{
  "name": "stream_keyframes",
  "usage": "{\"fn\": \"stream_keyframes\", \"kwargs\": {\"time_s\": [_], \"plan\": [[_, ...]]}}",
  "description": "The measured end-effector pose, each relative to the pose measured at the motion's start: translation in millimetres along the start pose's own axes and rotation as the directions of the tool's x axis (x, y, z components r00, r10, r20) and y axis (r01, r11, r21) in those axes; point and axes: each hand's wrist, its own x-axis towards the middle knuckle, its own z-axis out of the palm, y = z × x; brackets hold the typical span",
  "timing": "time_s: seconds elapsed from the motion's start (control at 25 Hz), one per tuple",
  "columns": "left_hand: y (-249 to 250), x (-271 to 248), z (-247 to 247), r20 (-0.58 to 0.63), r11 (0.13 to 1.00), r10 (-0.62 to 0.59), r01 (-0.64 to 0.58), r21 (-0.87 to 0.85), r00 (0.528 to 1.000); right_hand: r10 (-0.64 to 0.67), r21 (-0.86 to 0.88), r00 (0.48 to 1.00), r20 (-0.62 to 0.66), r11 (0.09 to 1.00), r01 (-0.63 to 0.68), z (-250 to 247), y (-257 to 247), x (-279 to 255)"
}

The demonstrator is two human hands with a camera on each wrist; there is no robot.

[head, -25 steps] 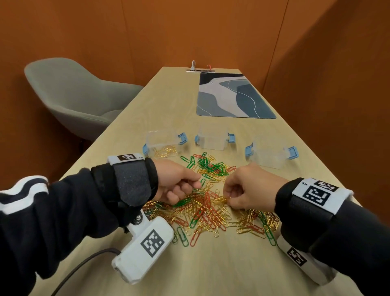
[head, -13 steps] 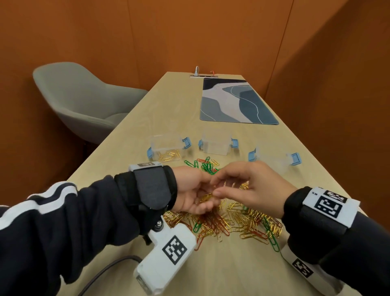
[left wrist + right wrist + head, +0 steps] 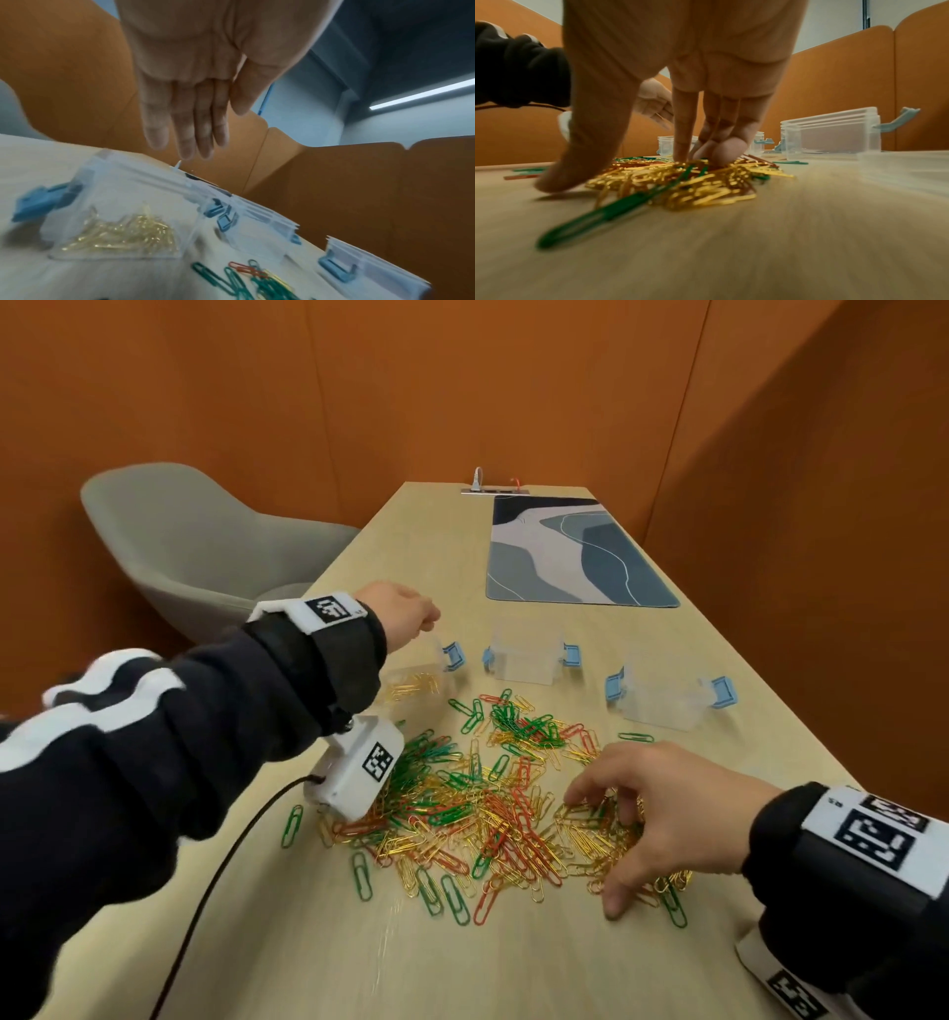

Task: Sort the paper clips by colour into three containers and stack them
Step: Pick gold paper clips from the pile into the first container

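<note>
A mixed pile of gold, green and red paper clips [image 3: 477, 809] lies on the wooden table [image 3: 513, 963]. Behind it stand three clear containers with blue latches. The left container [image 3: 418, 677] [image 3: 120, 229] holds gold clips; the middle container [image 3: 524, 660] and the right container [image 3: 662, 701] [image 3: 831, 134] look empty. My left hand [image 3: 423, 621] [image 3: 190, 140] hovers over the left container, its fingers straight and nothing in it. My right hand [image 3: 624, 834] [image 3: 634, 168] arches over the gold clips [image 3: 680, 182] at the pile's right side, fingertips touching them and the thumb on the table.
A blue-grey patterned mat [image 3: 575, 552] lies further back on the table, with a metal socket strip [image 3: 495, 489] at the far edge. A grey chair [image 3: 205, 546] stands to the left. Orange walls close in behind and on the right. A cable [image 3: 221, 875] trails from my left wrist camera.
The hands met above the pile, then parted. My left hand went up and back to the left container and opened. My right hand dropped onto the pile's right side with fingers spread.
</note>
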Motion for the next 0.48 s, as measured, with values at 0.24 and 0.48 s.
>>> {"fn": "stream_keyframes", "kwargs": {"time_s": [0.24, 0.48], "plan": [[-20, -82, 10, 0.578, 0.803, -0.021, -0.33, 0.495, 0.816, -0.042, 0.01, 0.999, -0.012, 0.999, 0.042, 3, -4, 9], [-40, -83, 33, 0.55, 0.664, 0.177, -0.511, 0.546, 0.816, -0.076, -0.025, 0.996, -0.053, 0.997, 0.075, 6, -3, 13]]}}
